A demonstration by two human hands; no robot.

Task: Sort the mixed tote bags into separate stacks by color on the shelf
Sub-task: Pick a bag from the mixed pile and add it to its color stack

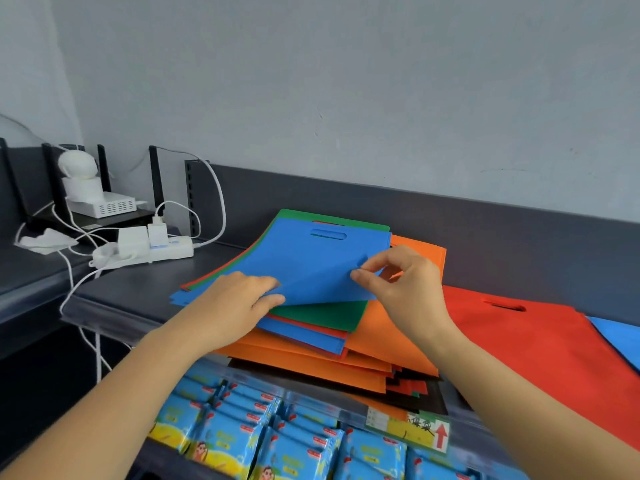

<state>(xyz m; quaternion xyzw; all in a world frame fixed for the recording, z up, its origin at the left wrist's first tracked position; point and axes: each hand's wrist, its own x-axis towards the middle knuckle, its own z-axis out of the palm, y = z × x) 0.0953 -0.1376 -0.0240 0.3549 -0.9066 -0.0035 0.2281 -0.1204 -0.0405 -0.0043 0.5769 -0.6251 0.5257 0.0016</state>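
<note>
A mixed pile of flat tote bags lies on the dark shelf (145,289). On top is a blue bag (304,261) with a cut-out handle. My right hand (401,289) pinches its near right edge and lifts that corner. My left hand (239,303) holds the blue bag's lower left edge, thumb under the fabric. Under it show a green bag (322,315), red and blue layers, and orange bags (311,358). A red bag (540,344) lies flat to the right, with another blue bag (620,336) at the far right edge.
A white power strip (162,249) with plugs and cables, a router with black antennas (104,206) and a crumpled tissue (45,240) sit at the left. Blue snack packets (277,441) fill the lower shelf in front. A raised dark back panel (485,230) runs behind.
</note>
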